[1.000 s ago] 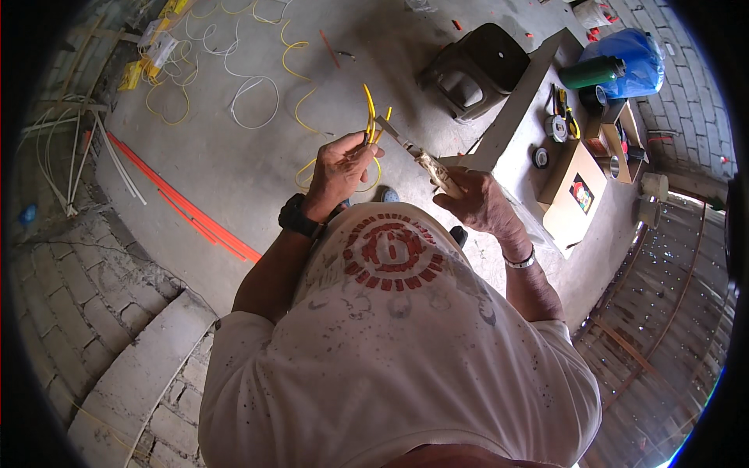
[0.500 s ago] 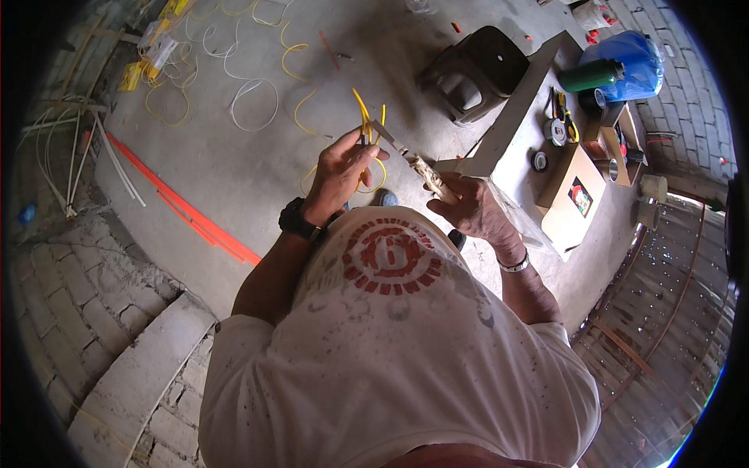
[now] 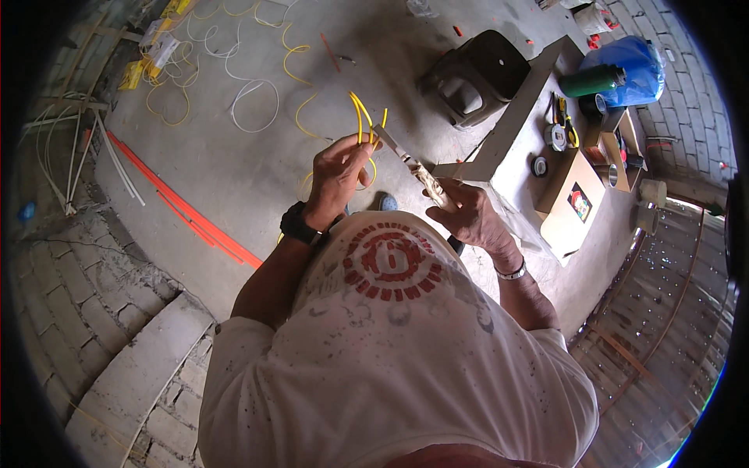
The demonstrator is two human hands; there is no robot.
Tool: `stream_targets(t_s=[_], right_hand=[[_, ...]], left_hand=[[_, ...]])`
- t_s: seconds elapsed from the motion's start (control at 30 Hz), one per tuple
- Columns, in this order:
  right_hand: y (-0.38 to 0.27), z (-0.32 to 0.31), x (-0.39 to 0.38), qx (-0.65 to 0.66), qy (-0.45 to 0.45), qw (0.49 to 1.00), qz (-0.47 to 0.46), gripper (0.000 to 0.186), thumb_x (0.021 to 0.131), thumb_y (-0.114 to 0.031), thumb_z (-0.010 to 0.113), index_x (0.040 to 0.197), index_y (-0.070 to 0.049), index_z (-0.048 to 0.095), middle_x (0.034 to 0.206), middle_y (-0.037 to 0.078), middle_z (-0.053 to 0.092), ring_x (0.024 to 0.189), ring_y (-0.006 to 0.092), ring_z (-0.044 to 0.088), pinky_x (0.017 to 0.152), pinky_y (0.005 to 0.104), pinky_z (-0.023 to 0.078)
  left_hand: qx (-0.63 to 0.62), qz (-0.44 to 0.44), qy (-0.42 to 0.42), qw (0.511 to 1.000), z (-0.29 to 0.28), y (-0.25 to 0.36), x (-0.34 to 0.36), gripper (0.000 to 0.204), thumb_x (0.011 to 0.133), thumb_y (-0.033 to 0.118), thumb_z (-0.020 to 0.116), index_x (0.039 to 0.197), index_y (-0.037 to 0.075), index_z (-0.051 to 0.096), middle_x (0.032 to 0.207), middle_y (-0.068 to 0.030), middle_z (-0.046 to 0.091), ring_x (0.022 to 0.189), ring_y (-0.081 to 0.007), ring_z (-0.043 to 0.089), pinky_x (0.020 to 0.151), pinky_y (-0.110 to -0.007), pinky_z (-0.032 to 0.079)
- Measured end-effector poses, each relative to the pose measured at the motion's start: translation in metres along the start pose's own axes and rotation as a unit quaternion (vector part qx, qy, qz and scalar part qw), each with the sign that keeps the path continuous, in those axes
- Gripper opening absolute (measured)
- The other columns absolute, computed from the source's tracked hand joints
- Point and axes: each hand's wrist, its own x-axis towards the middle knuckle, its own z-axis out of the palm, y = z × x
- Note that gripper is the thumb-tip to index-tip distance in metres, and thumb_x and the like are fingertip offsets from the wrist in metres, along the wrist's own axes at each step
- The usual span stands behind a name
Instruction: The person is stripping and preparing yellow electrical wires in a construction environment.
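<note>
My left hand (image 3: 337,173) is closed on yellow electrical wire (image 3: 360,111), with its loops and ends standing up above the fingers. More of the same wire hangs below the hand. In my right hand (image 3: 470,212) is a knife (image 3: 426,184) with a worn handle that looks wrapped in light tape. Its short blade points up and to the left, and its tip is right at the wire beside my left fingertips. Whether the edge touches the wire I cannot tell.
To the right, a pale ledge (image 3: 511,140) bears a tape measure (image 3: 555,136), pliers (image 3: 572,129), a tape roll (image 3: 539,165), a cardboard box (image 3: 573,199) and a green bottle (image 3: 593,80). A dark plastic stool (image 3: 477,74) stands ahead. Orange conduits (image 3: 183,204) and loose white wire (image 3: 253,105) lie on the left floor.
My left fingers have shifted up along the wire, and the wire loops have turned. The knife has moved slightly, its blade staying close to the left fingertips.
</note>
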Motion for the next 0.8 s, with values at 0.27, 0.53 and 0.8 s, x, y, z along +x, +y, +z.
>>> stream_targets(t_s=[0.27,0.53,0.8], right_hand=[[-0.0019,0.0020,-0.0029,0.031,0.010,0.999,0.027,0.043,0.073,-0.015,0.072,0.112,-0.003,0.060,0.094,0.015,0.065,0.079,0.0227,0.063,0.071,0.0323,0.050],[-0.0014,0.0012,-0.0039,0.038,-0.010,0.998,0.042,0.044,0.072,-0.013,0.074,0.112,0.000,0.059,0.097,0.015,0.065,0.087,0.0201,0.062,0.079,0.0317,0.048],[-0.0025,-0.0004,-0.0018,0.008,0.000,1.000,0.030,0.043,0.070,-0.013,0.074,0.110,-0.001,0.060,0.094,0.014,0.065,0.081,0.0228,0.062,0.074,0.0321,0.049]], left_hand=[[-0.004,0.008,-0.002,1.000,-0.0003,-0.0029,0.0000,0.025,0.090,0.014,0.055,0.110,0.000,0.060,0.087,-0.0058,0.067,0.050,-0.0029,0.044,0.046,-0.018,0.038],[-0.002,-0.009,-0.013,1.000,-0.0022,-0.0033,-0.0009,0.025,0.090,0.013,0.054,0.111,0.000,0.060,0.081,-0.0030,0.063,0.049,-0.0019,0.041,0.044,-0.017,0.035],[0.029,0.014,-0.041,0.999,-0.0052,-0.0030,-0.0003,0.025,0.090,0.014,0.054,0.111,0.001,0.060,0.072,0.0033,0.053,0.049,-0.0002,0.035,0.042,-0.016,0.029]])
